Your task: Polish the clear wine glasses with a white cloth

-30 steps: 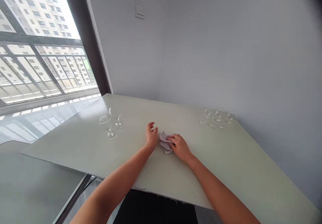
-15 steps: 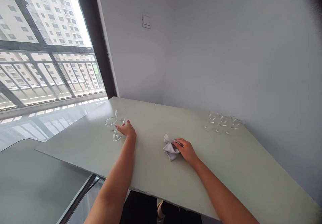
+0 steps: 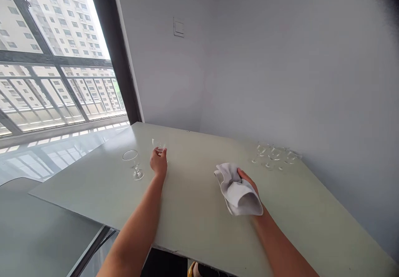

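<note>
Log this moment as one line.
left hand: gripping stemmed glass | right hand: holding pale cloth | table: second glass left of left hand, glass cluster at right

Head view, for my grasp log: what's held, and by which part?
Left hand: a glass, apparently low on its bowl. Right hand: a cloth, by its right side.

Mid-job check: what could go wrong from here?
The left hand has its fingers around a glass, which might slip.
Moving left, that hand could knock the standing glass beside it.
The cloth hangs loosely from the right hand; a sweep toward the grouped glasses might catch one.
</note>
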The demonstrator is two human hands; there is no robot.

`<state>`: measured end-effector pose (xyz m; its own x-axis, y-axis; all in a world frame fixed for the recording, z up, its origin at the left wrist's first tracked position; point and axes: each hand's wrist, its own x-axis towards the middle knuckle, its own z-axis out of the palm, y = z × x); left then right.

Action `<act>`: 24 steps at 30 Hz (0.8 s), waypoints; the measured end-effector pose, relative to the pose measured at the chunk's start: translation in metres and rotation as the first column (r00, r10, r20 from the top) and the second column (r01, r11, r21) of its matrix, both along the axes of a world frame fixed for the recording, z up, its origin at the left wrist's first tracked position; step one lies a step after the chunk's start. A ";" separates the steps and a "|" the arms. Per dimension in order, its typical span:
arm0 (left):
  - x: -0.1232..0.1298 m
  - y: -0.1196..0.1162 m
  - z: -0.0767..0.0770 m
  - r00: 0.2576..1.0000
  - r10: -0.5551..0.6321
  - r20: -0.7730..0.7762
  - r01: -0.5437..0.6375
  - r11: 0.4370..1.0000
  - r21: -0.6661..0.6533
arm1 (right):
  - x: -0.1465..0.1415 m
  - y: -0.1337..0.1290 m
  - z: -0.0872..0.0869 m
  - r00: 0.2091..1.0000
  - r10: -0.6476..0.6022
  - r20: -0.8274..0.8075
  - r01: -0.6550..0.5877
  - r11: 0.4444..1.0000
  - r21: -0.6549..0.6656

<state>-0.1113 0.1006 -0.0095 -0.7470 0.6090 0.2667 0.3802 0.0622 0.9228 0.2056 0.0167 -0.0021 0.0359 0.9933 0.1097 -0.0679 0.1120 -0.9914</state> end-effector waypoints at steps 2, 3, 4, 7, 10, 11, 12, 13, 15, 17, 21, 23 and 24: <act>0.019 -0.008 0.005 0.984 -0.088 -0.158 0.094 0.995 0.031 | 0.002 -0.001 0.005 0.991 -0.119 -0.068 0.119 0.993 -0.007; 0.030 -0.013 0.006 0.962 -0.133 -0.239 0.147 0.988 0.044 | 0.002 -0.001 0.006 0.977 -0.169 -0.130 0.167 0.986 -0.030; 0.040 -0.018 0.007 0.934 -0.185 -0.305 0.210 0.976 0.052 | 0.001 0.000 0.008 0.963 -0.200 -0.179 0.194 0.980 -0.047; 0.070 -0.036 0.005 0.852 -0.381 -0.358 0.422 0.906 0.041 | -0.005 0.001 0.007 0.919 -0.221 -0.325 0.181 0.972 -0.150; 0.092 -0.050 -0.001 0.744 -0.547 -0.383 0.579 0.814 -0.039 | -0.010 0.000 0.005 0.885 -0.262 -0.385 0.188 0.957 -0.219; 0.097 -0.054 -0.004 0.699 -0.586 -0.410 0.610 0.788 -0.085 | -0.012 -0.001 0.004 0.883 -0.267 -0.387 0.197 0.957 -0.211; 0.102 -0.057 -0.006 0.649 -0.620 -0.441 0.635 0.761 -0.133 | -0.013 -0.004 0.004 0.886 -0.271 -0.377 0.215 0.959 -0.183; 0.106 -0.060 -0.008 0.597 -0.649 -0.471 0.656 0.733 -0.180 | -0.015 -0.007 0.005 0.893 -0.277 -0.354 0.243 0.960 -0.136; 0.113 -0.064 -0.010 0.508 -0.692 -0.513 0.679 0.688 -0.256 | -0.020 -0.014 0.008 0.921 -0.298 -0.252 0.307 0.952 -0.003; 0.118 -0.066 -0.011 0.467 -0.712 -0.525 0.681 0.668 -0.300 | -0.027 -0.023 0.011 0.944 -0.320 -0.076 0.328 0.932 0.152; 0.121 -0.067 -0.010 0.446 -0.688 -0.572 0.651 0.688 -0.320 | -0.043 -0.034 0.017 0.914 -0.207 0.350 0.079 0.935 0.347; 0.119 -0.066 -0.008 0.425 -0.648 -0.632 0.626 0.715 -0.312 | -0.045 -0.035 0.019 0.872 -0.127 0.474 -0.046 0.940 0.337; 0.117 -0.065 -0.007 0.409 -0.626 -0.664 0.614 0.727 -0.308 | -0.044 -0.034 0.020 0.864 -0.081 0.498 -0.089 0.947 0.308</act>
<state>0.0055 0.0358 -0.0168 0.2488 0.8351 0.4907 0.8169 -0.4531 0.3569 0.1611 -0.0174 0.0180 -0.1119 0.9039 0.4127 0.4236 0.4191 -0.8031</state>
